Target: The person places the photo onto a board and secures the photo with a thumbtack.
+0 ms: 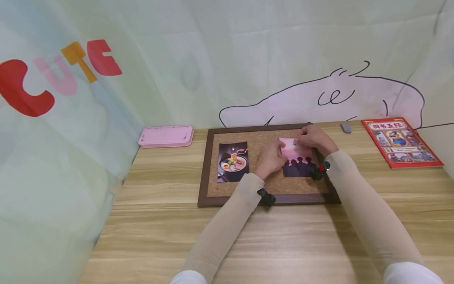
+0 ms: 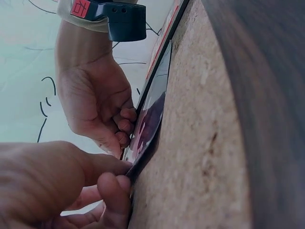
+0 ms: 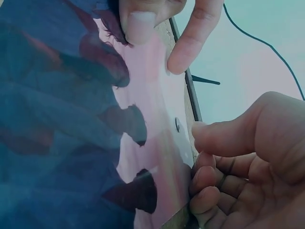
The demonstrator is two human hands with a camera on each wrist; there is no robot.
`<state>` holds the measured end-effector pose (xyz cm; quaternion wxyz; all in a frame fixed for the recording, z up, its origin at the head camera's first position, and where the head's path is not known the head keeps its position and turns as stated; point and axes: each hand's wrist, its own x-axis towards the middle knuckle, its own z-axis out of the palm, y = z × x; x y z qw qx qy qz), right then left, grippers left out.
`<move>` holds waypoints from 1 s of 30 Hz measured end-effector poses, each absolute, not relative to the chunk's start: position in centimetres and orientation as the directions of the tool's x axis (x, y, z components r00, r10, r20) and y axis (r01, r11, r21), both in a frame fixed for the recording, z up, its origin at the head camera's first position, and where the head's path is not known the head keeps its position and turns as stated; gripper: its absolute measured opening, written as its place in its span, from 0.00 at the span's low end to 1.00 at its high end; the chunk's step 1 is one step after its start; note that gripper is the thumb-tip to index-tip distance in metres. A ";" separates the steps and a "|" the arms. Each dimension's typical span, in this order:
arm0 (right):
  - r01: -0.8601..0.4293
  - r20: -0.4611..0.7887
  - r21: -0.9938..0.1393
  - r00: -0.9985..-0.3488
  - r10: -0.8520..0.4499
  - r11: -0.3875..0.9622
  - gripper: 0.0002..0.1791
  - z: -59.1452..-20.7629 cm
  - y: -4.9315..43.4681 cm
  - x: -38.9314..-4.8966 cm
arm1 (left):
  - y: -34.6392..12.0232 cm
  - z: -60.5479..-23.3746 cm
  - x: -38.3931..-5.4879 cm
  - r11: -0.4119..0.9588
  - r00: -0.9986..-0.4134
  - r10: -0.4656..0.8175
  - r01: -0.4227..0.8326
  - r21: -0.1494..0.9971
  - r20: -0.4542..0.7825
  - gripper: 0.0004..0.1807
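Note:
On a framed cork board (image 1: pixel 255 189) lie two pictures. My left hand (image 1: pixel 271 157) pinches the left edge of the pink-and-dark photo (image 1: pixel 299 167), thumb on its face; the lower edge lifts a little off the cork in the left wrist view. A small round tack (image 3: pixel 177 125) sits near the photo's top edge. My right hand (image 1: pixel 315 138) is curled at that edge beside the tack, covering the top right corner; I cannot tell whether it holds anything. To the left, the ramen picture (image 1: pixel 233 162) lies flat with a tack near its top.
A pink case (image 1: pixel 166 136) stands behind the board's left end. Toward the right are a small grey eraser (image 1: pixel 345 127) and a red illustrated book (image 1: pixel 402 142). A printed curtain (image 1: pixel 198 59) hangs at the back of the wooden table (image 1: pixel 149 221).

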<state>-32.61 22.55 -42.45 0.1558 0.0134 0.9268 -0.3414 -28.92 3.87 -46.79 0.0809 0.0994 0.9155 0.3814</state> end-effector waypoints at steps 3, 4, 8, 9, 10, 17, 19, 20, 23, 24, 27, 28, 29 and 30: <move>0.122 -0.285 -0.629 -0.955 -0.083 0.768 0.16 -42.6 22.4 -32.5 | 3.7 -46.3 -28.6 0.718 -0.971 0.226 0.115 0.686 -0.074 0.24; 0.113 -0.278 -0.629 -0.957 -0.086 0.770 0.17 -42.6 22.4 -32.5 | 3.6 -46.3 -28.6 0.727 -0.973 0.220 0.113 0.677 -0.074 0.24; 0.079 -0.253 -0.623 -0.962 -0.105 0.778 0.20 -42.7 22.2 -32.5 | 3.5 -46.6 -28.9 0.744 -0.975 0.207 0.103 0.660 -0.080 0.24; 0.072 -0.250 -0.622 -0.962 -0.110 0.780 0.20 -42.7 22.2 -32.6 | 3.5 -46.9 -29.1 0.744 -0.975 0.209 0.106 0.660 -0.079 0.25; 0.068 -0.249 -0.622 -0.962 -0.115 0.780 0.21 -42.6 22.2 -32.6 | 3.5 -47.0 -29.2 0.746 -0.974 0.215 0.114 0.656 -0.074 0.25; 0.037 -0.243 -0.692 -0.952 -0.185 0.721 0.16 -42.5 23.0 -32.3 | 2.9 -47.1 -29.3 0.744 -0.958 0.279 0.177 0.644 -0.059 0.24; 0.025 -0.238 -0.715 -0.948 -0.210 0.698 0.15 -42.5 23.3 -32.1 | 2.2 -46.3 -28.8 0.752 -0.954 0.293 0.192 0.630 -0.059 0.23; 0.017 -0.236 -0.718 -0.946 -0.220 0.696 0.15 -42.5 23.5 -31.9 | 1.7 -45.8 -28.5 0.752 -0.951 0.301 0.193 0.630 -0.067 0.23; -0.011 -0.227 -0.704 -0.944 -0.240 0.710 0.18 -42.5 24.0 -31.3 | -0.2 -44.2 -27.6 0.744 -0.943 0.326 0.210 0.634 -0.071 0.23; -0.018 -0.226 -0.695 -0.944 -0.242 0.719 0.19 -42.5 24.2 -31.1 | -0.9 -43.7 -27.5 0.739 -0.940 0.337 0.224 0.635 -0.060 0.24; -0.014 -0.237 -0.676 -0.943 -0.236 0.737 0.20 -42.4 24.6 -30.5 | -3.1 -42.6 -27.2 0.725 -0.934 0.357 0.260 0.637 -0.026 0.24; -0.012 -0.241 -0.673 -0.942 -0.234 0.740 0.21 -42.4 24.7 -30.3 | -3.8 -42.3 -27.2 0.727 -0.932 0.362 0.274 0.630 -0.012 0.24; -0.012 -0.243 -0.669 -0.941 -0.234 0.743 0.21 -42.4 24.8 -30.2 | -4.5 -42.1 -27.1 0.732 -0.930 0.368 0.294 0.615 0.005 0.24; -0.013 -0.243 -0.666 -0.942 -0.233 0.745 0.21 -42.3 24.8 -30.0 | -5.3 -41.9 -27.1 0.734 -0.925 0.380 0.319 0.600 0.027 0.24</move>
